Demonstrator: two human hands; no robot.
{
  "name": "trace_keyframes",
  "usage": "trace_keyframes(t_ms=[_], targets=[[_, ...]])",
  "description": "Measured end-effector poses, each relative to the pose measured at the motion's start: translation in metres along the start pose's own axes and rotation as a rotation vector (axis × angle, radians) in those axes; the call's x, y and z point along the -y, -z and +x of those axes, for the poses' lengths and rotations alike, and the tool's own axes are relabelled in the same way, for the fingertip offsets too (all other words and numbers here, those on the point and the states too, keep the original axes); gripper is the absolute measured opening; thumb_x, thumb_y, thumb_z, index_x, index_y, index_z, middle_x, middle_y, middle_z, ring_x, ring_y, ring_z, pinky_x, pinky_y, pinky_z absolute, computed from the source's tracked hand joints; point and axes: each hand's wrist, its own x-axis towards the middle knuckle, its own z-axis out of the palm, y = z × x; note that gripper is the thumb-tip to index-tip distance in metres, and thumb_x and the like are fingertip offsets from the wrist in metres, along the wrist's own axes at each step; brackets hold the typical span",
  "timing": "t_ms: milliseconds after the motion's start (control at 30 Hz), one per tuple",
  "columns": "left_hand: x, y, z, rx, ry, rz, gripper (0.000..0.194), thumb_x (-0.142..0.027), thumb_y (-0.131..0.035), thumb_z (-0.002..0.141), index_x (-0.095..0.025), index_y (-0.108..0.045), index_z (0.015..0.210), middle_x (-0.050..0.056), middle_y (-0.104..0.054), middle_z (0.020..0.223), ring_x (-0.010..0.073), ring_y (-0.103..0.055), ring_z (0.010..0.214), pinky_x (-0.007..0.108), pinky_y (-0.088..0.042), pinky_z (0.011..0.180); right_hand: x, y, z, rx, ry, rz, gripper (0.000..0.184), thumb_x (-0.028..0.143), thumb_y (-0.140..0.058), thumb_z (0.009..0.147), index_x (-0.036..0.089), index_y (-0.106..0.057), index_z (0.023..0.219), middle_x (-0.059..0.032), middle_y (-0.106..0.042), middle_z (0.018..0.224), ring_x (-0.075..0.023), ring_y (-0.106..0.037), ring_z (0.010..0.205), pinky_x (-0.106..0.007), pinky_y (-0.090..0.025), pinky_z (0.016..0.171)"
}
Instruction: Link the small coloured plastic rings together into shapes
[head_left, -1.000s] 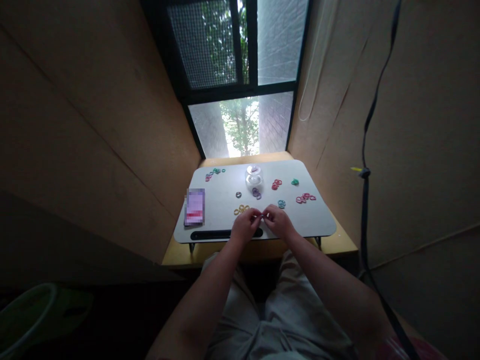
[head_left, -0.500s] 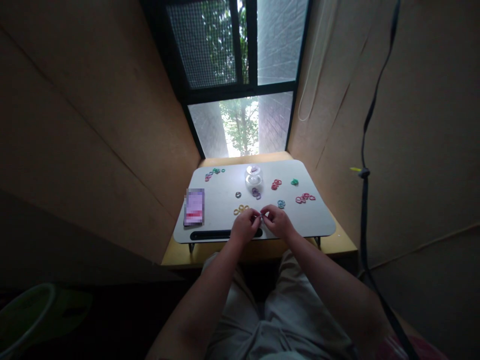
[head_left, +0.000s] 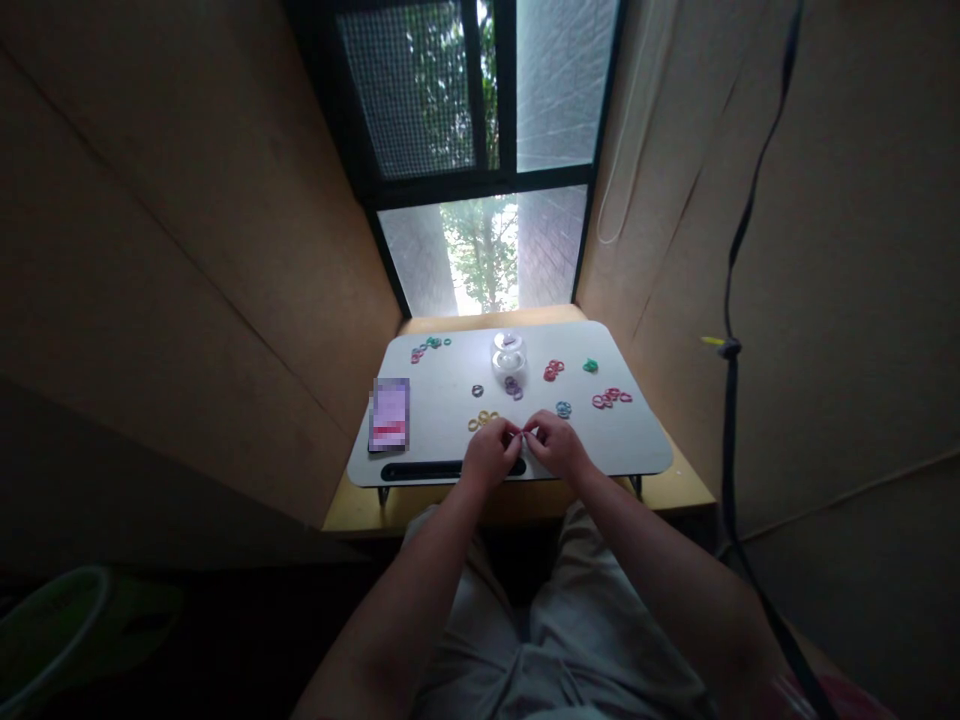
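My left hand (head_left: 493, 451) and my right hand (head_left: 553, 442) meet fingertip to fingertip over the front of the white lap table (head_left: 435, 430). Both are closed in a pinch; whatever small thing lies between the fingers is too small to make out. Just beyond my left hand is a cluster of yellow rings (head_left: 484, 419). Blue rings (head_left: 563, 409) lie beyond my right hand. Purple rings (head_left: 513, 388) and a dark ring (head_left: 478, 391) sit farther back, in front of a clear round container (head_left: 509, 355).
Red rings (head_left: 553, 371), green rings (head_left: 590, 366) and pinkish-red rings (head_left: 612, 398) lie to the right. A mixed group of rings (head_left: 427, 347) is at the back left, with a blurred-out phone-like device (head_left: 389, 414) nearer. A black slot (head_left: 420, 470) runs along the front edge. A dark cord (head_left: 727, 450) hangs at right.
Both hands stay pinched together in almost the same place. The view has shifted very slightly; the rings and container have not moved.
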Motion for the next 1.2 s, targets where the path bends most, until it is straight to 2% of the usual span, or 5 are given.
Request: trace_keyframes(t_ms=[267,600,800,1000,1200], targets=[[-0.0026,0.0007,0.0003,-0.002,0.023,-0.027,0.005,-0.023,-0.057,0.081,-0.021,-0.061,0.083,0.0,-0.062,0.075,0.0134,-0.055,0.068,0.025,-0.043,0.065,0.0001,-0.0017,0.0007,-0.009,-0.087,0.006,0.009,0.014,-0.054,0.074,0.019,-0.058,0.079,0.0021,-0.056,0.068,-0.0118,-0.051,0.057,-0.024,-0.041,0.058],[-0.0046,0.0025,0.0004,-0.008,0.028,-0.045,0.007,-0.022,-0.057,0.082,-0.021,-0.061,0.088,0.001,-0.065,0.079,0.0149,-0.058,0.071,0.027,-0.045,0.067,-0.0031,-0.0029,0.0005,-0.023,-0.067,-0.013,0.015,0.012,-0.05,0.075,0.02,-0.058,0.085,-0.0004,-0.061,0.078,-0.0134,-0.054,0.063,-0.026,-0.044,0.064],[-0.0019,-0.0001,0.0009,-0.022,0.016,-0.069,0.012,-0.021,-0.059,0.081,-0.021,-0.062,0.093,0.002,-0.066,0.082,0.0148,-0.06,0.074,0.027,-0.047,0.07,-0.0036,-0.0043,-0.0004,-0.032,-0.073,-0.003,0.025,0.012,-0.053,0.074,0.018,-0.06,0.097,-0.0009,-0.062,0.083,-0.0105,-0.053,0.057,-0.024,-0.044,0.062],[-0.0027,0.0007,0.001,-0.007,0.014,-0.073,0.011,-0.023,-0.059,0.082,-0.02,-0.062,0.092,0.001,-0.065,0.08,0.0138,-0.059,0.07,0.026,-0.046,0.068,-0.0002,-0.0023,0.0012,0.001,-0.042,-0.043,0.01,0.015,-0.056,0.078,0.019,-0.063,0.085,-0.0002,-0.06,0.076,-0.0122,-0.054,0.062,-0.025,-0.043,0.063],[-0.0042,0.0009,0.0011,-0.004,0.023,-0.074,0.01,-0.022,-0.059,0.081,-0.021,-0.062,0.091,0.001,-0.066,0.081,0.0139,-0.061,0.071,0.027,-0.048,0.069,-0.0004,-0.0022,0.0025,-0.001,-0.031,-0.059,0.011,0.012,-0.055,0.077,0.019,-0.062,0.081,-0.0005,-0.06,0.075,-0.0135,-0.053,0.064,-0.025,-0.042,0.065]])
